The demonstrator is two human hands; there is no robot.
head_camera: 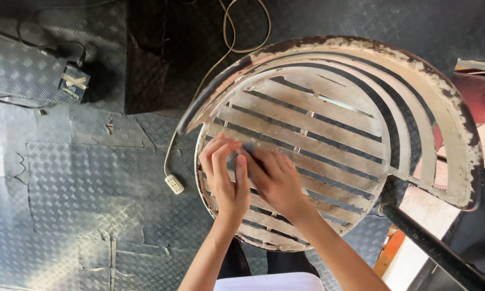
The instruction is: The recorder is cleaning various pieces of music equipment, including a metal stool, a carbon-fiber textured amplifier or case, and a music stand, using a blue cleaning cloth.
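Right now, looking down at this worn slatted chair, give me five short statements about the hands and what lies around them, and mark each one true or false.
1. Both hands rest on the round, cream-painted slatted chair seat. True.
2. The left hand and right hand are far apart, at opposite edges of the seat. False: they lie side by side and touch near the seat's left part.
3. A small white extension socket on a cord lies on the grey chequer-plate floor, left of the seat. True.
4. The chair's curved back rail has fresh, unbroken paint. False: its paint is chipped and flaking.
5. The white socket sits on the seat. False: it lies on the floor.
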